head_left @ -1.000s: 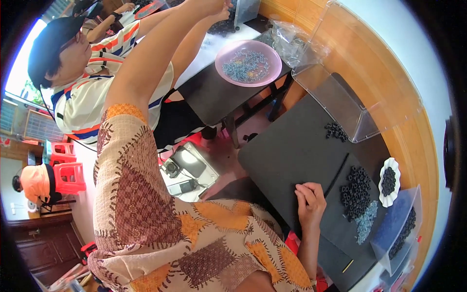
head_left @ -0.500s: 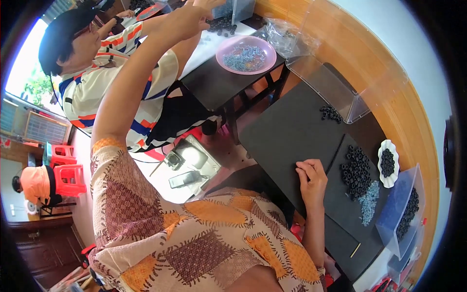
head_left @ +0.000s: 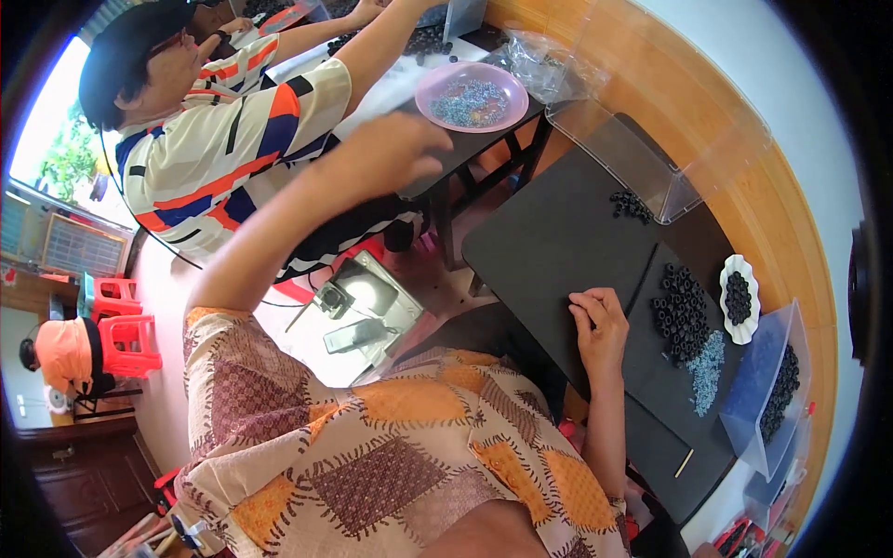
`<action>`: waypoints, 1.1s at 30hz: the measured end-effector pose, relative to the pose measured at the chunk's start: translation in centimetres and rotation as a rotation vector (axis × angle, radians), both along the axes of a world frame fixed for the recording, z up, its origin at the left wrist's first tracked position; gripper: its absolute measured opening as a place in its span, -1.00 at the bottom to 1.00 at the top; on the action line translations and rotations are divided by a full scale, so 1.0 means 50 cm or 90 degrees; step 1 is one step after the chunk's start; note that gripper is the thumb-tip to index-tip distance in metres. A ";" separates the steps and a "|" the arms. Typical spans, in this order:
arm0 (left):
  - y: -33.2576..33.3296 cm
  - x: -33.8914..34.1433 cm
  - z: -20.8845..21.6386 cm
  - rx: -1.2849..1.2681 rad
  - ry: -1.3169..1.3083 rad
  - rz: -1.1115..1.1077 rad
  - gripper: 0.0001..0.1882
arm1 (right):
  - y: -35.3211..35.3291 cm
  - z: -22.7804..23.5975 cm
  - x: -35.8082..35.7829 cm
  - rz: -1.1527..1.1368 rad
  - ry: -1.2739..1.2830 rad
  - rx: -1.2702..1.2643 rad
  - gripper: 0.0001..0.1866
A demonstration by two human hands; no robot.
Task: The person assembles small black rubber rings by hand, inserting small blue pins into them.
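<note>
My left hand [head_left: 395,153] is raised over the gap between the two tables, near the pink bowl [head_left: 519,93] of small blue-grey pieces. It is blurred, so its fingers and anything in them are unclear. At the near-left edge of the black work mat [head_left: 549,223] rests my right hand [head_left: 603,333], fingers curled closed; what they hold, if anything, is hidden. Beyond it lies a thin black rod [head_left: 644,279]. To its right are a pile of short black tubes [head_left: 681,314] and a heap of small blue-grey pieces [head_left: 707,372]. A brass-coloured stick [head_left: 684,463] lies nearer me.
A white scalloped dish [head_left: 730,327] and a clear bin [head_left: 744,400] hold black parts at the right. A clear plastic box [head_left: 670,191] stands at the mat's far edge. A co-worker [head_left: 223,158] sits on the left; a tray [head_left: 377,330] with devices is below the table.
My left hand has come down and back from the co-worker's table, past the pink bowl. The co-worker's arm now shows, reaching forward. My right hand stays at the mat's edge.
</note>
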State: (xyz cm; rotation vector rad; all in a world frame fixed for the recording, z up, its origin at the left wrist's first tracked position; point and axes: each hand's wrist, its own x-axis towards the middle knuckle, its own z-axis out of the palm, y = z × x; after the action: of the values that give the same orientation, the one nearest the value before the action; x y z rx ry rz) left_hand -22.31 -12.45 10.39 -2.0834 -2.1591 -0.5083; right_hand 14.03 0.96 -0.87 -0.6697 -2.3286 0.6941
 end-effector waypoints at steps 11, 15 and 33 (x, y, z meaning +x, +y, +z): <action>-0.044 0.103 -0.093 -0.179 -0.275 -0.079 -0.71 | 0.004 -0.006 -0.002 0.008 0.006 -0.001 -0.85; -0.051 0.108 -0.110 -0.209 -0.318 -0.074 -0.69 | 0.006 0.000 -0.007 0.005 0.005 0.011 -0.85; -0.033 0.101 -0.183 -0.100 -0.495 -0.045 -0.63 | 0.011 0.019 -0.026 -0.010 -0.009 -0.028 -0.86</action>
State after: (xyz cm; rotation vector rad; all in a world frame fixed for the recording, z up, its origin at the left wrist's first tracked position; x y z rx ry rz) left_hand -17.28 -14.12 1.24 -2.3020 -2.5562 -1.3923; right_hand 12.74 1.50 0.06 -0.7135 -2.3248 0.7380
